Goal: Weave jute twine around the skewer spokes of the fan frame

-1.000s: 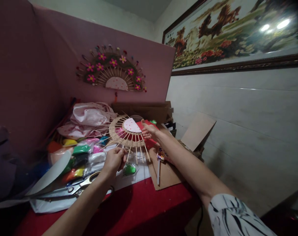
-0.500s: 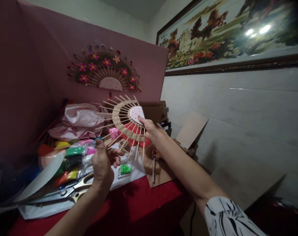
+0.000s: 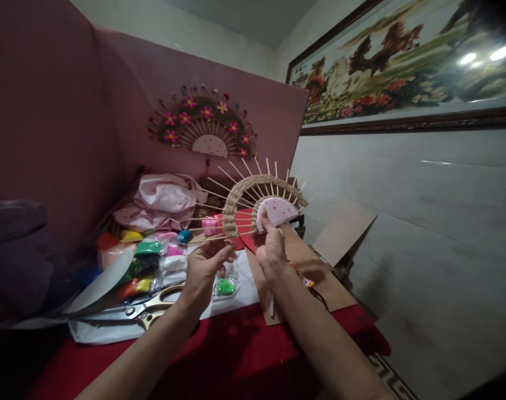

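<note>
My right hand [image 3: 272, 244] grips a half-round woven fan [image 3: 236, 203] at its white, red-spotted centre, the thumb lying on the front face. The fan has a band of tan cord woven through thin wooden sticks, whose bare ends spread outward. At its lower left edge, the curled fingers of my left hand [image 3: 207, 264] are closed around the lowest sticks; part of their grip is hidden. Below that hand lies a small clear packet of green clay-like material [image 3: 226, 286]. Large scissors [image 3: 153, 306] with gold-coloured handles rest left of my left wrist.
A finished-looking fan with pink flowers [image 3: 205, 122] hangs on the pink panel [image 3: 123, 83]. Colourful packets [image 3: 148, 248] and crumpled pink cloth [image 3: 163, 197] lie at left. Brown cardboard [image 3: 332, 294] covers part of the red tablecloth [image 3: 240, 344]. A framed horse picture [image 3: 378, 72] hangs at right.
The woven fan has turned so its sticks point up and left, and its centre has moved right and slightly down. My left hand has moved right to its lower sticks. The view has shifted.
</note>
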A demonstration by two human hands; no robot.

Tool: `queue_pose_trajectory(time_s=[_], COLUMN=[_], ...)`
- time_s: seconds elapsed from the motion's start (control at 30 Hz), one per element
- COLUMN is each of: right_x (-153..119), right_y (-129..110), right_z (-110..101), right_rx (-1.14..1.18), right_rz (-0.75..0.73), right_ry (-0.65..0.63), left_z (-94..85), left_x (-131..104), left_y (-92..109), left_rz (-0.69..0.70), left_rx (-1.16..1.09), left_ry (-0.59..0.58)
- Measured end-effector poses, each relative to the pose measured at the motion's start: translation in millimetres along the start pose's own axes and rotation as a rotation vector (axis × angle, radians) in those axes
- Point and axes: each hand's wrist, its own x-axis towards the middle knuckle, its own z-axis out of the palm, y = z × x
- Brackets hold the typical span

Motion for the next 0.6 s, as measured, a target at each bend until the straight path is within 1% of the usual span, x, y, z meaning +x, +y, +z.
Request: queue_pose_trajectory(time_s=[0.1,0.17,0.37,0.53,0.6], right_x=[-11,-16,-22,-22,-23], right_y=[-3,-5,2,11,12], right_z=[1,0,-6,-10,-12], right_rx=[0.177,0.186,0.161,0.233,0.226], right_rz=[-0.008,-0.026,-0.038,0.024,0.052], right_ry=[0.072,0.067,0.040,0.079,0.087], left_z=[1.3,2.2,4.5,4.5,4.6], left_x=[-1,-2,-5,-5,-5], left_y=[-3,-3,-1,-3,-4], left_rz=[0.015,0.016,0.028,0.040,0.031], left_rx=[-0.001,0.009,0.032,0.032,0.023], left_ry=[0.067,0.103,0.135,0.131,0.142])
